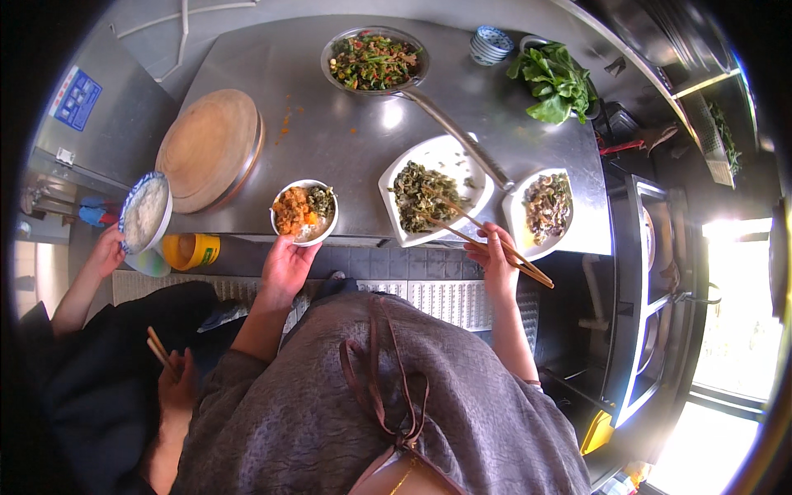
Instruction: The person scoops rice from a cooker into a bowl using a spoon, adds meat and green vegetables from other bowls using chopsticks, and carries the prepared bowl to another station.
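Note:
My left hand grips a small white bowl from below its near side, at the front edge of the steel table. Rice, an orange-brown topping and dark chopped greens fill the bowl. In my right hand is a pair of wooden chopsticks. Their tips reach into chopped greens on a white angular plate. Just right of that hand lies a second white plate with a brownish shredded dish.
A long-handled steel pan of stir-fried vegetables stands on the steel table. Behind are stacked bowls and leafy greens. A round wooden chopping board lies left. Beside me a person holds a rice bowl and chopsticks.

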